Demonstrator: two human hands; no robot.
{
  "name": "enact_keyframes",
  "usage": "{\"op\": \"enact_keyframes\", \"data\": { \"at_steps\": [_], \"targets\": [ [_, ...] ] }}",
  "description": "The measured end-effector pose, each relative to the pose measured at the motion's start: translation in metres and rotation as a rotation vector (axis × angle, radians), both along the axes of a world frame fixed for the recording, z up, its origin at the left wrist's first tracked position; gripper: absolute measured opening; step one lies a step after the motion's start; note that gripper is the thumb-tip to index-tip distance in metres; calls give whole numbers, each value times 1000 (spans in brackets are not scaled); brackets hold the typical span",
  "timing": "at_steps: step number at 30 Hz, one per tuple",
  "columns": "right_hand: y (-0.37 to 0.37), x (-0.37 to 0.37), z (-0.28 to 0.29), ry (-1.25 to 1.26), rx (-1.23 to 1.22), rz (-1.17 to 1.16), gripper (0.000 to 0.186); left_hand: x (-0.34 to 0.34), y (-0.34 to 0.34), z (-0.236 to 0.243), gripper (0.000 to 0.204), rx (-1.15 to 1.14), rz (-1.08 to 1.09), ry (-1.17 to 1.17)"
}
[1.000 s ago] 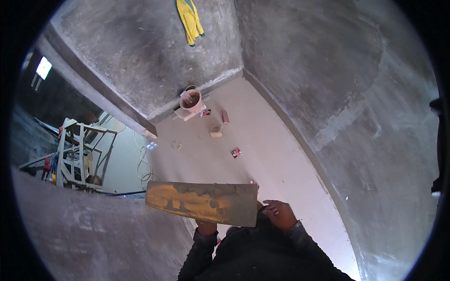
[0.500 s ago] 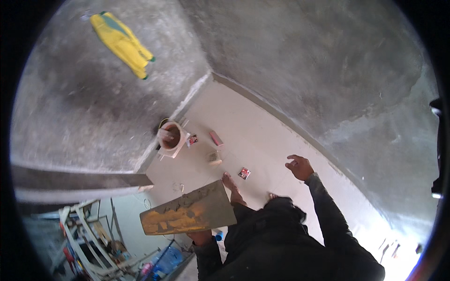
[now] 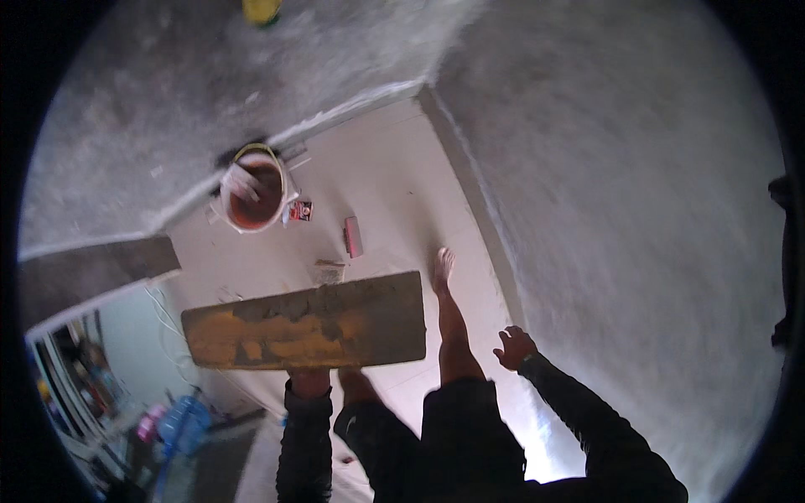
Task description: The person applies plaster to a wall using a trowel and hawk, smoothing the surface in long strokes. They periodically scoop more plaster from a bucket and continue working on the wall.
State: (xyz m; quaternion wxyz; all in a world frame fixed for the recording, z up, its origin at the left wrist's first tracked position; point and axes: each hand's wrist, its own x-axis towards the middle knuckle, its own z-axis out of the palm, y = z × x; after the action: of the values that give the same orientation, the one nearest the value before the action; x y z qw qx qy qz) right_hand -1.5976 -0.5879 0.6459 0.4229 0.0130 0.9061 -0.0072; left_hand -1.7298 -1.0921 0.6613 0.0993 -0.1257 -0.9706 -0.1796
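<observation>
One left hand (image 3: pixel 310 381), fingers apparently hidden, carries a plaster board (image 3: pixel 306 323); right hand (image 3: pixel 513 346) fingers spread.

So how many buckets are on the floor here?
1. The bucket stands on the pale floor against the grey wall, above the plaster board held by the left hand. Others may be hidden behind the board.

Single head view — fisheye, looking steeply down at floor (image 3: pixel 394 184), close above hands.
</observation>
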Motion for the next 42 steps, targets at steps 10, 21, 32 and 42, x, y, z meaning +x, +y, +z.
{"op": "enact_keyframes", "data": {
  "at_steps": [10, 21, 32, 42],
  "targets": [
    [178, -225, -408, -406, 407, 1064, 90, 84, 166, -314, 107, 788, 675, -377],
    [222, -278, -454, -447, 496, 1438, 83, 171, 180, -548, 148, 118, 876, -424],
    [199, -336, -439, -310, 512, 1413, 81, 176, 179, -544, 144, 109, 902, -434],
    [168, -439, -449, -153, 662, 1364, 82, 166, 188, -523, 145, 126, 885, -473]
  ]
}}
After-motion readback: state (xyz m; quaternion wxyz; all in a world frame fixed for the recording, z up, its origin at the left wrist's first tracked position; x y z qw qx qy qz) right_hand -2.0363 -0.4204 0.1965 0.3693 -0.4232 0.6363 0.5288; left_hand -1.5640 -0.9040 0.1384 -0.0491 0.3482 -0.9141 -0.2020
